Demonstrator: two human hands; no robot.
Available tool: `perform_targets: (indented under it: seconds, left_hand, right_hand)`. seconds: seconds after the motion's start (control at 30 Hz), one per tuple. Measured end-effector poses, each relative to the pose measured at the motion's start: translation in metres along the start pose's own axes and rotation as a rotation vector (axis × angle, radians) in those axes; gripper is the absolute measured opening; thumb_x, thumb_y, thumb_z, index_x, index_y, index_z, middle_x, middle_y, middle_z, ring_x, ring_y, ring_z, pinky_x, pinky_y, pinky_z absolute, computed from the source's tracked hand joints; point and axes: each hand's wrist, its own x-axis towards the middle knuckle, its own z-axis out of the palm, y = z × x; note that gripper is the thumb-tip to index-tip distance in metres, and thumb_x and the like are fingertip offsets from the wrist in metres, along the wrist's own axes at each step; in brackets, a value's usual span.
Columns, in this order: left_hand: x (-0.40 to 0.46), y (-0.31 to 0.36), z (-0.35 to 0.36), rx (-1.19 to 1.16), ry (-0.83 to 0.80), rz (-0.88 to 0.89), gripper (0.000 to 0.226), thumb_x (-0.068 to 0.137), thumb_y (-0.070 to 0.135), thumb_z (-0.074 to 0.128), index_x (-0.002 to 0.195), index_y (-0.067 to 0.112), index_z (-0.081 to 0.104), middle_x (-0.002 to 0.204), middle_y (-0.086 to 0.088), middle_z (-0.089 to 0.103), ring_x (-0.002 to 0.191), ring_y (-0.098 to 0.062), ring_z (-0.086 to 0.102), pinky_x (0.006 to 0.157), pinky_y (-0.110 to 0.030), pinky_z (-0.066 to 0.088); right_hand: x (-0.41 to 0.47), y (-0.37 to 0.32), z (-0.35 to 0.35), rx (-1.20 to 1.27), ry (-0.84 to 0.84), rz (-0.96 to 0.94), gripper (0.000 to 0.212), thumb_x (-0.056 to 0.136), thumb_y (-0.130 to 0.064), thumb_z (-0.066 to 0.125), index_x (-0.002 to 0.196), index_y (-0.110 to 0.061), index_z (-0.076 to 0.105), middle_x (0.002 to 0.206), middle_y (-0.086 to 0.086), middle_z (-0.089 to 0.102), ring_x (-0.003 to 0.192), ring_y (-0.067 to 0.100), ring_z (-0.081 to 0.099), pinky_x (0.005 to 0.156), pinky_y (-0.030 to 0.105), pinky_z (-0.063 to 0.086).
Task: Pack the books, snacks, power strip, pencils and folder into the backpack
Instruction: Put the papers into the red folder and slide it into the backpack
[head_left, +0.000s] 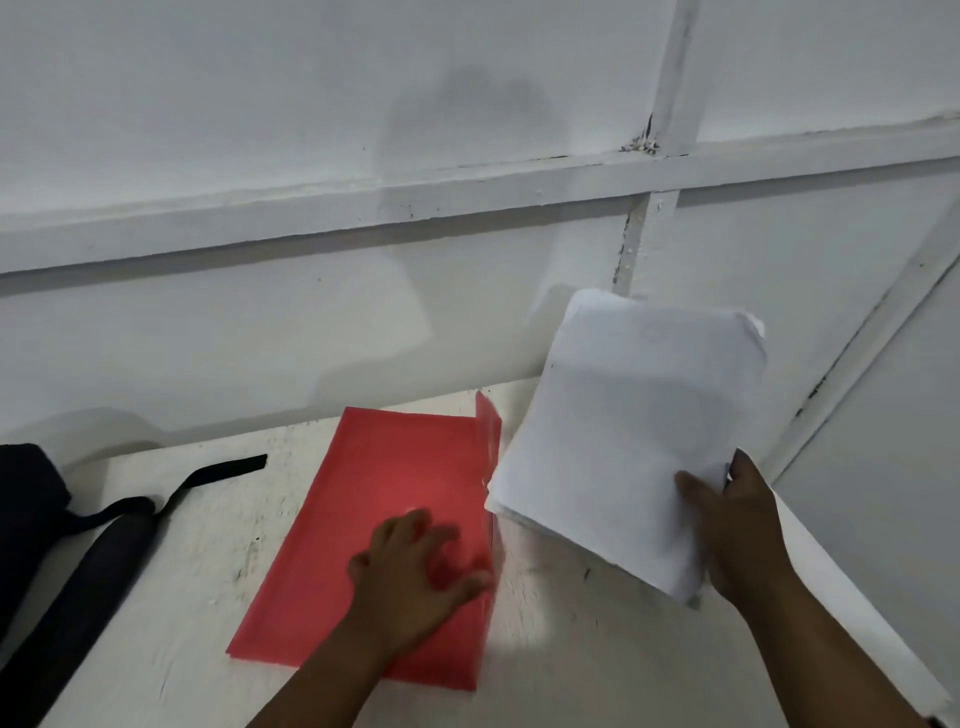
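A red folder (384, 499) lies flat on the white table (208, 545), its right edge lifted a little. My left hand (410, 566) rests on the folder's lower right part with spread fingers. My right hand (727, 525) grips a stack of white paper sheets (628, 426) by its lower right corner and holds it tilted above the table, just right of the folder. The black backpack (26, 514) shows only partly at the left edge, with its padded strap (93, 571) and a thin webbing strap (218, 470) trailing over the table.
A white panelled wall (467, 197) with raised battens stands right behind the table. The table's right edge runs diagonally under my right forearm.
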Motion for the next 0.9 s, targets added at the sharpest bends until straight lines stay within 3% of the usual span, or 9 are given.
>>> perform_targets:
  seconds: [0.13, 0.3, 0.47, 0.63, 0.73, 0.8, 0.9]
  left_hand:
    - [-0.003, 0.015, 0.015, 0.121, -0.079, -0.064, 0.127, 0.037, 0.110, 0.022, 0.147, 0.047, 0.021, 0.164, 0.005, -0.002, 0.150, -0.027, -0.006, 0.113, -0.060, 0.015]
    - [-0.004, 0.017, 0.023, 0.068, -0.075, -0.093, 0.124, 0.044, 0.102, 0.043, 0.150, 0.045, 0.014, 0.164, 0.005, -0.010, 0.151, -0.028, -0.013, 0.116, -0.059, 0.007]
    - [-0.001, 0.004, 0.022, -0.073, 0.008, -0.047, 0.092, 0.053, 0.089, 0.053, 0.134, 0.049, 0.035, 0.159, 0.013, 0.010, 0.148, -0.019, -0.001, 0.112, -0.053, 0.019]
    - [-0.003, -0.004, 0.023, -0.306, 0.183, -0.023, 0.066, 0.061, 0.074, 0.044, 0.118, 0.044, 0.059, 0.143, 0.022, 0.041, 0.147, -0.016, 0.020, 0.108, -0.049, 0.021]
    - [-0.003, -0.004, 0.022, -0.445, 0.295, -0.059, 0.061, 0.068, 0.067, 0.046, 0.114, 0.034, 0.069, 0.133, 0.016, 0.056, 0.141, -0.018, 0.038, 0.112, -0.049, 0.025]
    - [-0.003, -0.005, 0.022, -0.502, 0.359, -0.011, 0.054, 0.079, 0.056, 0.059, 0.118, 0.020, 0.072, 0.129, 0.010, 0.061, 0.133, -0.018, 0.051, 0.114, -0.047, 0.034]
    - [-0.003, -0.003, 0.021, -0.568, 0.412, 0.042, 0.041, 0.090, 0.029, 0.072, 0.125, 0.007, 0.068, 0.128, 0.010, 0.054, 0.130, -0.015, 0.052, 0.114, -0.044, 0.038]
  right_hand:
    - [-0.018, -0.016, 0.011, -0.023, 0.086, -0.050, 0.036, 0.090, -0.001, 0.062, 0.121, -0.020, 0.058, 0.109, -0.005, 0.067, 0.100, 0.020, 0.064, 0.086, 0.033, 0.046]
    - [-0.040, -0.023, 0.022, -0.284, 0.105, -0.109, 0.032, 0.093, -0.007, 0.056, 0.123, -0.019, 0.054, 0.106, -0.004, 0.059, 0.095, 0.023, 0.054, 0.082, 0.031, 0.038]
    - [-0.053, -0.019, 0.021, -0.444, 0.084, -0.105, 0.034, 0.097, -0.005, 0.052, 0.130, -0.015, 0.051, 0.103, -0.004, 0.055, 0.089, 0.020, 0.050, 0.079, 0.029, 0.036]
    - [-0.060, -0.016, 0.019, -0.521, 0.041, -0.066, 0.037, 0.094, -0.001, 0.054, 0.128, -0.013, 0.051, 0.100, -0.006, 0.056, 0.087, 0.020, 0.051, 0.071, 0.029, 0.036]
    - [-0.063, -0.014, 0.020, -0.562, -0.013, -0.056, 0.034, 0.093, -0.001, 0.056, 0.124, -0.015, 0.053, 0.091, -0.020, 0.053, 0.082, 0.013, 0.055, 0.063, 0.013, 0.035]
    - [-0.065, -0.015, 0.022, -0.584, -0.056, -0.044, 0.034, 0.094, -0.005, 0.056, 0.125, -0.018, 0.052, 0.092, -0.023, 0.051, 0.080, 0.000, 0.052, 0.063, 0.010, 0.034]
    - [-0.068, -0.016, 0.030, -0.592, -0.140, 0.014, 0.036, 0.096, -0.011, 0.056, 0.131, -0.018, 0.050, 0.110, -0.011, 0.054, 0.106, 0.016, 0.056, 0.083, 0.023, 0.037]
